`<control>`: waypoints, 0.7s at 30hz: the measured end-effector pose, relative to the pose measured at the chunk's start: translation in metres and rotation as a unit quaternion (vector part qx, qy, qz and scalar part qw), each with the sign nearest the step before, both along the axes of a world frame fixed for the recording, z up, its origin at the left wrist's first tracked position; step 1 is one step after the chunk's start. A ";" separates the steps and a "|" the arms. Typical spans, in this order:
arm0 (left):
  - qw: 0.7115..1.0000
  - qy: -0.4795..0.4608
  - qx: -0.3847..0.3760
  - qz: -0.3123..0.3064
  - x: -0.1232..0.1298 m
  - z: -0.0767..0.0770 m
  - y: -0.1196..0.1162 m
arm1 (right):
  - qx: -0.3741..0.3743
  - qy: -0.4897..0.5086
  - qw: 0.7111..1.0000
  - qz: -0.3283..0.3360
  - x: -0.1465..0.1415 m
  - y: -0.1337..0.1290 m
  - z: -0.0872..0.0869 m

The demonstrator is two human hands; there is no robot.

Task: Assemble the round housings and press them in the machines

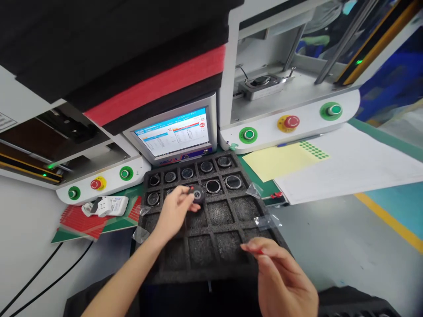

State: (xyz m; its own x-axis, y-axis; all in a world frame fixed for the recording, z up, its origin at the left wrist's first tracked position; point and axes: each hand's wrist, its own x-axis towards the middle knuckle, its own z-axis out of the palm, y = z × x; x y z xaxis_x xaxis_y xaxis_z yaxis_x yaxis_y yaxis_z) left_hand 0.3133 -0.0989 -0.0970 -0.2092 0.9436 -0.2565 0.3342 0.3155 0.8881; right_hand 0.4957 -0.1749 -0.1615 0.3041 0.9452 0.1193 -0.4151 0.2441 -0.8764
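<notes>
A black foam tray with square pockets lies in front of me, and several round dark pieces with metal rims sit in its two far rows. My left hand pinches a round black disc with a light mark on its face, held over the tray's second row. At the tray's near right corner, my right hand has thumb and forefinger pressed together on a small red piece, mostly covered by the fingertips. Bits of clear tape hang on the tray's sides.
A lit screen stands behind the tray. Machines with green and red buttons flank it. Yellow paper, white sheets and a pen lie at the right. Red sticker strips and a white device are at the left.
</notes>
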 end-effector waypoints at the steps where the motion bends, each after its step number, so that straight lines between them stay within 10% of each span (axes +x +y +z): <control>1: 1.000 0.008 -0.003 0.003 -0.004 -0.004 0.019 | -0.001 -0.010 1.000 -0.005 0.004 0.000 -0.001; 6: 0.996 0.081 -0.031 -0.012 -0.012 -0.029 0.076 | -0.014 -0.031 0.999 0.010 0.011 -0.005 -0.002; 11: 0.983 0.181 0.035 -0.014 -0.016 -0.027 0.068 | -0.039 -0.029 0.998 0.039 0.008 -0.006 0.011; 17: 0.969 0.178 0.131 -0.110 -0.010 0.013 -0.035 | -0.029 -0.071 0.987 0.140 0.002 -0.013 0.023; 21: 0.954 0.211 0.194 -0.091 -0.029 0.012 -0.130 | 0.000 -0.116 0.975 0.190 -0.003 -0.028 0.025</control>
State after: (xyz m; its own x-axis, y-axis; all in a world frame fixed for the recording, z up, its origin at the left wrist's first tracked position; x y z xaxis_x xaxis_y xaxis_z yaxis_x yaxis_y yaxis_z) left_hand 0.2845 -0.2289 -0.0853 -0.0403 0.9810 0.1897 0.7052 -0.1066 0.7010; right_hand 0.4928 -0.2033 -0.1366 -0.1025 0.9842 0.1440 -0.2664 0.1123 -0.9573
